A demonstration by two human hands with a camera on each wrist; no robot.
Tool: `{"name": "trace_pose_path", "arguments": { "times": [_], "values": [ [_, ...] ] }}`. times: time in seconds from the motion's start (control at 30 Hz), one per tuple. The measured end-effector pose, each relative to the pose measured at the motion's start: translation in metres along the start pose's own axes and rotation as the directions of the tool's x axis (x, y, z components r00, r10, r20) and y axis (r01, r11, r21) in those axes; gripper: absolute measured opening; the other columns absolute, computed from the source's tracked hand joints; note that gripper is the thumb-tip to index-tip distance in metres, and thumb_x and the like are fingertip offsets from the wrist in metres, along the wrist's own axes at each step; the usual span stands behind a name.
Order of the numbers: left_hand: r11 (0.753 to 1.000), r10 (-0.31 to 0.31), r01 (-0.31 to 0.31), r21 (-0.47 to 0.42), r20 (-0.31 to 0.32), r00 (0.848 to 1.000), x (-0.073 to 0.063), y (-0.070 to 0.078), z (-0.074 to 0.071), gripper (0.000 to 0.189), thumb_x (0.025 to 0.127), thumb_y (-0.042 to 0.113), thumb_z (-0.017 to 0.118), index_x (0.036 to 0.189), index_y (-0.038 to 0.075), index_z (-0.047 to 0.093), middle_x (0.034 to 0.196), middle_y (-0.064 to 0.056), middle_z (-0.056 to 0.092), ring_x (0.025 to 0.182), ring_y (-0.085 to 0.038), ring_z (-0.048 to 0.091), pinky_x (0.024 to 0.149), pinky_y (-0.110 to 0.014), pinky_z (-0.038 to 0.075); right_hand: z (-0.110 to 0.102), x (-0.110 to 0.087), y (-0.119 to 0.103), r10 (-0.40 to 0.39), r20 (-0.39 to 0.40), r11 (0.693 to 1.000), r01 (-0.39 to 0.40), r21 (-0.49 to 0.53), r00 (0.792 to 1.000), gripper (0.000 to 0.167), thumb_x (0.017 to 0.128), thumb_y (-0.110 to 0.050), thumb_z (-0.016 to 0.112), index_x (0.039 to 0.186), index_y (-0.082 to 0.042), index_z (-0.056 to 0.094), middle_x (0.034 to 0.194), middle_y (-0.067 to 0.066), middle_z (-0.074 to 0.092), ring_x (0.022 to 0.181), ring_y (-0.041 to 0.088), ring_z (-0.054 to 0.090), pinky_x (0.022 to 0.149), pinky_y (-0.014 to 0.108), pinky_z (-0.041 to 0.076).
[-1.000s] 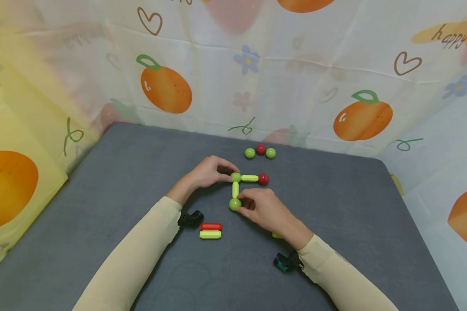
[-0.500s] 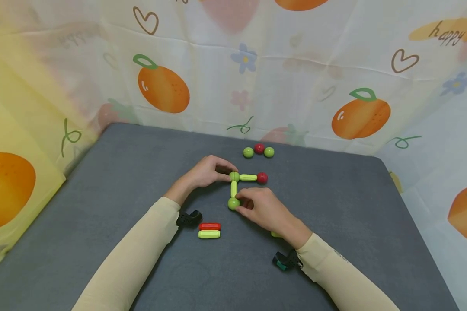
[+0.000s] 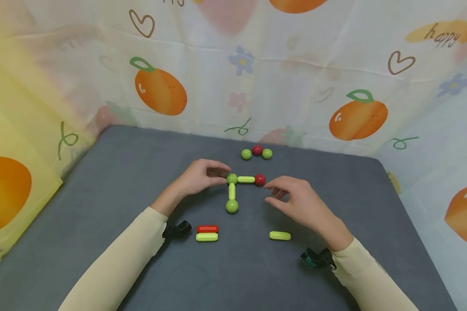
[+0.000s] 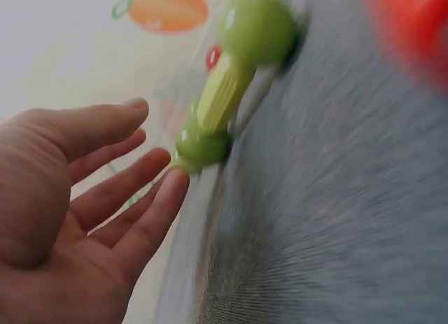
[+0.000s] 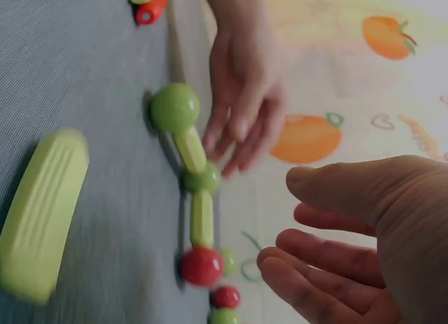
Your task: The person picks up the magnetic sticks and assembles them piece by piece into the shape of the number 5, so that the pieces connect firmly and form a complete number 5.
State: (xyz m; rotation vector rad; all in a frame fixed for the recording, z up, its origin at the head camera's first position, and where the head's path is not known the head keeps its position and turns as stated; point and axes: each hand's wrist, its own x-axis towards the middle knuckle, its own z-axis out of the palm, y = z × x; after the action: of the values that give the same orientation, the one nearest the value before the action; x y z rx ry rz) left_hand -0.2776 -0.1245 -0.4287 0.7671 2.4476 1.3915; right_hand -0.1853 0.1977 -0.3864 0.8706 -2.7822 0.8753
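An L-shaped piece of balls and rods lies on the grey table. Its corner is a green ball (image 3: 232, 179). One yellow-green rod (image 3: 246, 179) runs right from there to a red ball (image 3: 260, 180); another rod (image 3: 231, 192) runs toward me to a second green ball (image 3: 231, 206). My left hand (image 3: 200, 176) is just left of the corner ball, fingers loosely spread; whether a fingertip touches it I cannot tell. To the right of the red ball, my right hand (image 3: 299, 201) hovers with relaxed fingers and holds nothing.
Two green balls flank a red ball (image 3: 257, 150) at the back of the table. A red rod (image 3: 208, 229) and a yellow-green rod (image 3: 206, 237) lie side by side in front of my left hand. One more yellow-green rod (image 3: 279, 236) lies in front of my right hand.
My right hand has let go of the near green ball and moved right, uncovering the single rod. My left hand has loosened and drawn slightly left from the corner ball.
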Motion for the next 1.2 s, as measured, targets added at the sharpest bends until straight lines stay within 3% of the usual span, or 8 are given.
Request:
{"name": "trace_pose_path", "arguments": {
  "times": [0.17, 0.37, 0.63, 0.87, 1.07, 1.2],
  "values": [
    [0.999, 0.016, -0.018, -0.04, -0.031, 0.999, -0.03, 0.017, 0.013, 0.039, 0.095, 0.012, 0.086, 0.133, 0.006, 0.077, 0.12, -0.01, 0.077, 0.104, -0.019, 0.074, 0.093, -0.042, 0.061, -0.012, -0.027, 0.006, -0.007, 0.003, 0.997, 0.007, -0.072, 1.0, 0.028, 0.092, -0.011, 0.089, 0.119, -0.016, 0.081, 0.113, -0.007, 0.074, 0.091, 0.012, 0.072, 0.079, 0.041, 0.062],
    [0.999, 0.008, -0.009, -0.033, -0.025, 1.0, -0.047, 0.027, 0.032, 0.038, 0.09, 0.01, 0.091, 0.126, 0.004, 0.079, 0.112, -0.007, 0.075, 0.096, -0.016, 0.071, 0.088, -0.035, 0.061, -0.004, -0.053, 0.007, -0.017, 0.022, 0.996, 0.019, -0.09, 1.0, 0.025, 0.091, -0.011, 0.091, 0.114, -0.014, 0.083, 0.11, -0.004, 0.076, 0.088, 0.016, 0.07, 0.076, 0.041, 0.061],
    [0.998, -0.013, 0.015, 0.053, -0.031, 0.999, -0.05, 0.027, 0.046, 0.033, 0.09, 0.011, 0.092, 0.121, 0.008, 0.081, 0.114, -0.002, 0.073, 0.097, -0.018, 0.07, 0.087, -0.03, 0.06, 0.013, -0.066, 0.007, 0.049, 0.127, 0.998, -0.042, -0.056, 0.991, 0.022, 0.092, -0.016, 0.091, 0.113, -0.018, 0.083, 0.109, -0.009, 0.075, 0.094, 0.012, 0.071, 0.08, 0.037, 0.061],
    [0.992, -0.007, 0.008, 0.126, -0.011, 1.0, -0.05, 0.03, 0.049, 0.028, 0.091, 0.01, 0.091, 0.117, 0.012, 0.081, 0.109, 0.002, 0.072, 0.091, -0.011, 0.07, 0.083, -0.029, 0.06, 0.022, -0.067, 0.007, 0.044, 0.163, 0.999, -0.04, -0.024, 0.986, 0.018, 0.091, -0.009, 0.089, 0.103, -0.021, 0.083, 0.099, -0.013, 0.072, 0.08, 0.003, 0.061, 0.07, 0.028, 0.056],
    [0.988, -0.009, 0.012, 0.155, -0.02, 1.0, -0.048, 0.03, 0.052, 0.028, 0.09, 0.011, 0.092, 0.116, 0.013, 0.082, 0.107, 0.002, 0.071, 0.089, -0.008, 0.069, 0.081, -0.029, 0.06, 0.026, -0.065, 0.003, 0.013, 0.151, 0.995, 0.003, -0.104, 0.988, 0.017, 0.092, -0.004, 0.087, 0.105, -0.016, 0.084, 0.099, -0.009, 0.072, 0.075, 0.003, 0.057, 0.065, 0.026, 0.052],
    [0.986, -0.02, 0.026, 0.167, -0.032, 0.999, -0.048, 0.03, 0.053, 0.026, 0.091, 0.012, 0.091, 0.115, 0.013, 0.083, 0.105, 0.003, 0.071, 0.089, -0.008, 0.069, 0.08, -0.03, 0.059, 0.028, -0.065, 0.0, -0.006, 0.148, 0.984, 0.032, -0.177, 0.989, 0.018, 0.09, -0.004, 0.089, 0.105, -0.014, 0.084, 0.101, -0.006, 0.074, 0.082, 0.007, 0.063, 0.071, 0.03, 0.057]
  ]
}}
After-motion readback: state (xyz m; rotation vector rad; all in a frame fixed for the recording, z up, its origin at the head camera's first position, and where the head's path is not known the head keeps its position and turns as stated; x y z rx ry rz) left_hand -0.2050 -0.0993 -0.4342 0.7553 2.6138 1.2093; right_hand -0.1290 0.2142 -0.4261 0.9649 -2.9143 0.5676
